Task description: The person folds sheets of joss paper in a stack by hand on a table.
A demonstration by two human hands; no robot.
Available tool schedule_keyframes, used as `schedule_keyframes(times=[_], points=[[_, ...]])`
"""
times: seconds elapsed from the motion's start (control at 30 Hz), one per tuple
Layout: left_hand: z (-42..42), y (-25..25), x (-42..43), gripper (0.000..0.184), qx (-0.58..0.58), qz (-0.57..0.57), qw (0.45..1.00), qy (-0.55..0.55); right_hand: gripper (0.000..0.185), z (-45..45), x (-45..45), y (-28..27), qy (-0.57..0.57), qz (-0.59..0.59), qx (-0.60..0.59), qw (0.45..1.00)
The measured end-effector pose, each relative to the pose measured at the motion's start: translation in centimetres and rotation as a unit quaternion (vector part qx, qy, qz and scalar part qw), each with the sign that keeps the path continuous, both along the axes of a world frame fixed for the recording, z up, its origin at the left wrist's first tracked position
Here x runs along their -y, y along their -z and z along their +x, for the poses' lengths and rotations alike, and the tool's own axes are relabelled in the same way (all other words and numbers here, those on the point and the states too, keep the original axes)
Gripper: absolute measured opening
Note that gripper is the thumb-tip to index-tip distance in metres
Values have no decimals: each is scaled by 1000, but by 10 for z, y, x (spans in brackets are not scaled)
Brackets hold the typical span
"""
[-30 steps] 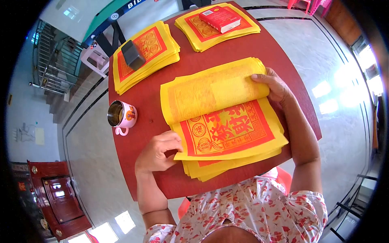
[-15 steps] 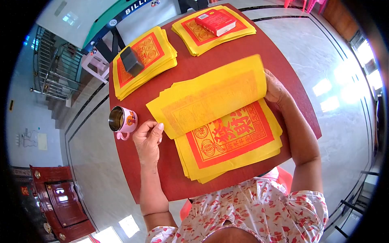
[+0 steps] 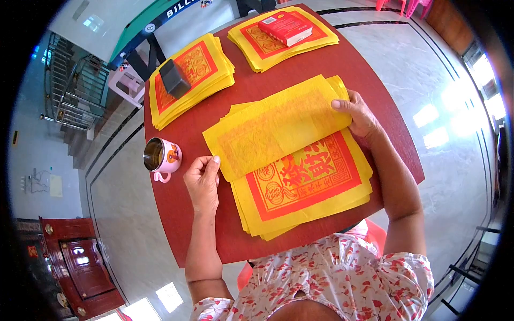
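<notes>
- I watch across the red table (image 3: 246,88); the near pile (image 3: 310,182) of yellow paper lies at the person's side of it.
- The turned-back sheet (image 3: 273,131) is folded away over the pile's far half, leaving red print bare nearer the person.
- Beyond I see the far left stack (image 3: 206,75) and far right stack (image 3: 262,45), both apart from this pile.
- The right hand (image 3: 364,115) has changed most: half a second ago its thumb was hidden behind the sheet; now it presses on top, fingers mostly hidden, so both ends look held.
- The left hand (image 3: 203,179), moved slightly inward, pinches the sheet's left edge, thumb and finger nearly closed.
- A red book (image 3: 286,29) sits on the far right stack.
- The pink mug (image 3: 170,155) stands near the left hand, not touching; I judge it the likeliest obstruction.
- A dark block (image 3: 174,79) rests on the far left stack.
</notes>
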State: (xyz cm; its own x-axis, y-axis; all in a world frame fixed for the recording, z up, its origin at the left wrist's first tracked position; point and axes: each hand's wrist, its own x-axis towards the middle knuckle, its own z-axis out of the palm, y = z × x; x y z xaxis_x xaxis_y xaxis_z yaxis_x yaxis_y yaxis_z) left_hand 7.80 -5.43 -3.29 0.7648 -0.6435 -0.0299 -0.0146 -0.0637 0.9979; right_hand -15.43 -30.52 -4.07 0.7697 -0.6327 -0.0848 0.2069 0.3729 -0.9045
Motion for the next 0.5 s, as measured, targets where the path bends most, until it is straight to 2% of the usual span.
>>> schedule_keyframes(times=[0.1, 0.23, 0.27, 0.33, 0.4, 0.47, 0.5], points=[[-1, 1, 0, 11, 12, 3, 1000, -5, 60, 0, -6, -6, 25, 11, 11, 1000], [-1, 5, 1, 15, 44, -14, 999, -13, 51, -2, -7, -10, -7, -57, -38, 998], [-3, 3, 1, 14, 75, -15, 996, -36, 47, -3, -7, -11, -20, -78, -57, 995], [-3, 0, -1, 10, 214, -68, 973, -42, 43, -2, -11, -16, -15, -57, -65, 996], [-8, -11, -6, 10, 236, -93, 967, -19, 40, -2, -12, -16, -9, -37, -73, 997], [-10, -20, -12, 13, 354, -64, 908, 213, 34, -1, -10, -14, -1, -3, -54, 999], [-16, -26, -15, 21, 346, -21, 891, 292, 34, -1, -7, -11, -1, -2, -55, 998]])
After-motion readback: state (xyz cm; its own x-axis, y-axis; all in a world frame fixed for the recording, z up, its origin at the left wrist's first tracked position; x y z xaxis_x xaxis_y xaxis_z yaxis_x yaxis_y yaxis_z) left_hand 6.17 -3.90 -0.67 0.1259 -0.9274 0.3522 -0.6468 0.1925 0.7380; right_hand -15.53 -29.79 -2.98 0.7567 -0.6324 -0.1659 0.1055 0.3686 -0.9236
